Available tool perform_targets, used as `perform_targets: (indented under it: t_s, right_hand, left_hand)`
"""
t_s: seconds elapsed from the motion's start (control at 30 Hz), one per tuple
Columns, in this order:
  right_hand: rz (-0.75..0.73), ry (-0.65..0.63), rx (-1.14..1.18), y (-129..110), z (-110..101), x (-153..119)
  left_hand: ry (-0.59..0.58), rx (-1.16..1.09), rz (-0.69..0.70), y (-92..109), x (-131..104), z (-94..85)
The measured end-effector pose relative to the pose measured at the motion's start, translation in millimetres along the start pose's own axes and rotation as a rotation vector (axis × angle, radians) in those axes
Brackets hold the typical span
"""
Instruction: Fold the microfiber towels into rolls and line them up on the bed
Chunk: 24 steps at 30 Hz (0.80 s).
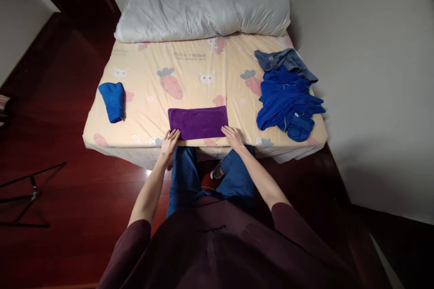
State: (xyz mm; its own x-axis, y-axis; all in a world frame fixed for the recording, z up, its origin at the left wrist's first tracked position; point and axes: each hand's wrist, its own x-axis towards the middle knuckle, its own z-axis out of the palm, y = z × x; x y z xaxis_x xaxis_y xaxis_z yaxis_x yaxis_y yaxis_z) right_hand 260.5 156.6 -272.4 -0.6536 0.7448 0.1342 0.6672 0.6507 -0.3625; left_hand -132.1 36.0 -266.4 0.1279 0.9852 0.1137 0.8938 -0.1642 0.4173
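A folded purple cloth (198, 123) lay mid-bed (142, 113), at the near edge. L hand (170, 140) touched its near L corner, R hand (232, 135) its R end; fingers lay narrow, close together, but can't tell if they pinched fabric. Folded blue cloth (114, 102) was to L, clothes pile (285, 97), blue & grey, to R, w/ pale quilt (203, 4) at far end.
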Motion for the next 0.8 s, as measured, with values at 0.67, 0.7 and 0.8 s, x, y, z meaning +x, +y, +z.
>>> perform_targets:
  t_s: [0.67,0.7,0.8]
  right_hand:
    - [0.484,0.196,0.665,26,4,-3]
    - [0.491,0.192,0.657,26,5,-4]
    - [0.507,0.176,0.572,25,5,-5]
  left_hand:
    - [0.179,-0.428,-0.524,-17,8,-12.1]
    - [0.174,-0.421,-0.537,-17,8,-11.6]
    - [0.145,-0.405,-0.557,-15,6,-12.1]
